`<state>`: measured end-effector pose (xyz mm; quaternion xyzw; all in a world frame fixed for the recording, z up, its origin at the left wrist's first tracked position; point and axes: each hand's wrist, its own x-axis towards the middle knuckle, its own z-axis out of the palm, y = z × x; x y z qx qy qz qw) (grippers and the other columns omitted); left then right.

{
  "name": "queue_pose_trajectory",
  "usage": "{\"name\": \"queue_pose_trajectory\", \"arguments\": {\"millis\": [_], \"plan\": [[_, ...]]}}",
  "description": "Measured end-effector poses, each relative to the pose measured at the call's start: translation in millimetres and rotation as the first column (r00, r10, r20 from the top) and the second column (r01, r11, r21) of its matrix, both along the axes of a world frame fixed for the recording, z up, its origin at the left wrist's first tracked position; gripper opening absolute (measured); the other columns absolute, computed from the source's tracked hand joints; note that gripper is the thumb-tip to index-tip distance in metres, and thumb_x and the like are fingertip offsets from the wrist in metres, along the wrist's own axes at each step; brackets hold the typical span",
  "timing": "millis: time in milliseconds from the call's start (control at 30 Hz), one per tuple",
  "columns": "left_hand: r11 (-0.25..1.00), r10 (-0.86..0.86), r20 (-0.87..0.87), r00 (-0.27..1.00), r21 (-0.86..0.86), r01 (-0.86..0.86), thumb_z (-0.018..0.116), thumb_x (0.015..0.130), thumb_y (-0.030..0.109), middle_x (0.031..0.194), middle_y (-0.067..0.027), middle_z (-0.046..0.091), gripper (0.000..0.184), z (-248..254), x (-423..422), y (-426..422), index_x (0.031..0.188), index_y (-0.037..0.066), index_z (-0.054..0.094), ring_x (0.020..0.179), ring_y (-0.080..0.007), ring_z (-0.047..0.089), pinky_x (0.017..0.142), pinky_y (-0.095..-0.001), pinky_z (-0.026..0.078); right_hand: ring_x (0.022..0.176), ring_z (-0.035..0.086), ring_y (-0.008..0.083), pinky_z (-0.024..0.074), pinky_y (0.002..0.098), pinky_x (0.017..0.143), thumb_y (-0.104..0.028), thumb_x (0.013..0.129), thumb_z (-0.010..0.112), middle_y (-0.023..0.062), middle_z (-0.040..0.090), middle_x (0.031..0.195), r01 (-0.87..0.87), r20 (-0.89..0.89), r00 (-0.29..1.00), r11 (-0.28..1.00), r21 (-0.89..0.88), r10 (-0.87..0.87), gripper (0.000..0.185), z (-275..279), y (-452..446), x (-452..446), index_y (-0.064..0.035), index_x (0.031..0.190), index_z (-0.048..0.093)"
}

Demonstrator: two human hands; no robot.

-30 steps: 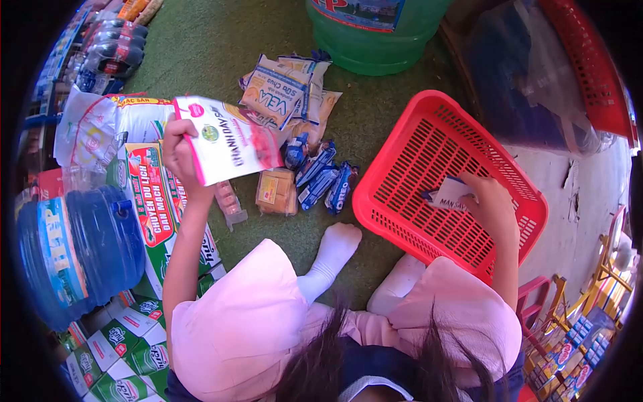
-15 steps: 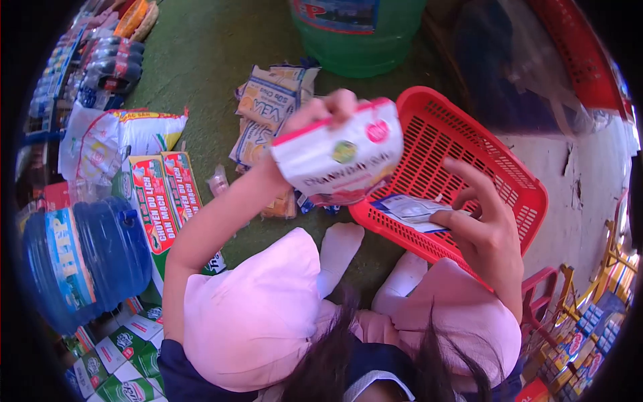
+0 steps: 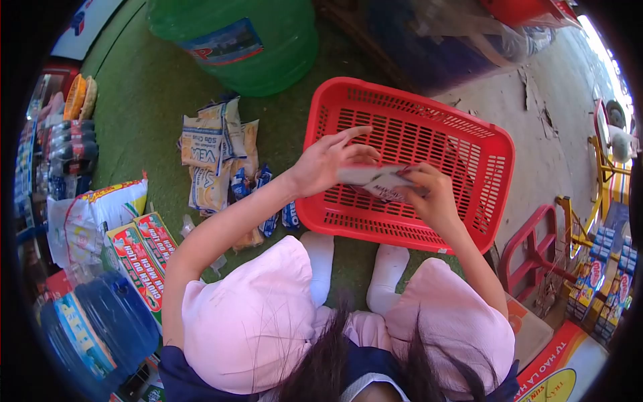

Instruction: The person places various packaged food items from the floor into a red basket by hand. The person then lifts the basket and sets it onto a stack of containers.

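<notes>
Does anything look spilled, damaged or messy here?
No spill shows. The snack packets lie askew in an overlapping pile on the green floor, and the pale floor right of the red basket has dark, jagged marks, perhaps damage.

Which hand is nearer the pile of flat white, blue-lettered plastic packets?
Left. The left hand is right of the packet pile, over the red slotted plastic basket; the right hand is farther right, also over the basket.

Your right hand [image 3: 432,194] pinched the right end of a pale packet [image 3: 378,182] with dark lettering, partly blurred; its left end lay at your left hand [image 3: 323,164], contact unclear. Beneath both hands, the red plastic basket [image 3: 402,92] stood upright, rectangular, slotted through base and walls, its open top facing you.
</notes>
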<state>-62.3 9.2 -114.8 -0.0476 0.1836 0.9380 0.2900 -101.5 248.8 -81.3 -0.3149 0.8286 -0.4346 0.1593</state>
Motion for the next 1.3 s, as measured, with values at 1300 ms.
{"name": "queue_pose_trajectory", "arguments": {"millis": [1300], "plan": [[0.712, -0.027, -0.097, 0.995, -0.701, -0.049, 0.049, 0.088, 0.024, 0.119, -0.0112, 0.052, 0.040, -2.5, 25.7, -38.2, 0.121, 0.001, 0.045, 0.105, -0.0205, 0.054, 0.085, -0.0290, 0.042, 0.078, 0.063, 0.0194, 0.0492, 0.0304, 0.072, 0.001, 0.074, 0.062, 0.0144, 0.064, 0.091, 0.598, -0.090, 0.802, 0.795, 0.102, -0.591, 0.037, 60.7, 109.6, -29.3, 0.0029, 0.110, 0.054]]}}
